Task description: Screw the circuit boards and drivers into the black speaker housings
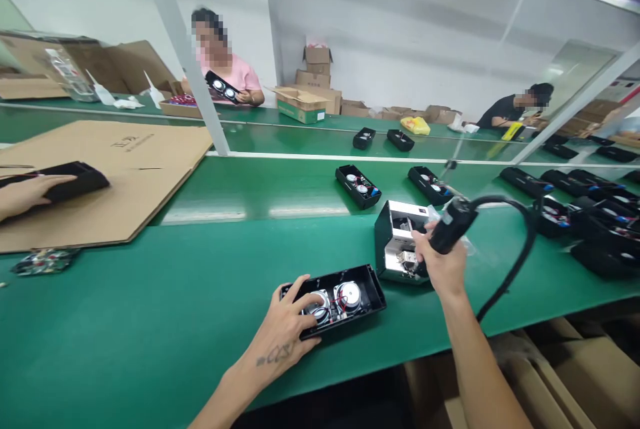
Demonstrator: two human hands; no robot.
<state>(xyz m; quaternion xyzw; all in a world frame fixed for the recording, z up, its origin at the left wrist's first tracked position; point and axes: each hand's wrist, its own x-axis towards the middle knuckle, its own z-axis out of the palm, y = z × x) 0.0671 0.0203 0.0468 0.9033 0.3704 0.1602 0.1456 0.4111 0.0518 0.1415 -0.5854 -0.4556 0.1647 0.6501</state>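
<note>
My left hand [290,319] grips the left end of a black speaker housing [374,285] lying on the green bench. Two round silver speaker drivers and thin red and black wires show inside it. My right hand [443,262] is wrapped round a black electric screwdriver [454,223], whose thick cable [515,269] loops away to the right. The screwdriver's lower end is at a black and silver screw feeder [400,239], just beyond the housing. The bit's tip is hidden by my hand and the feeder.
Several more black housings stand along the belt [280,182] and crowd the right side. At the left, another person's hand [30,195] holds a black housing over a cardboard sheet [115,215]. Two people sit across the line. A slanted white post [200,95] rises beyond the belt.
</note>
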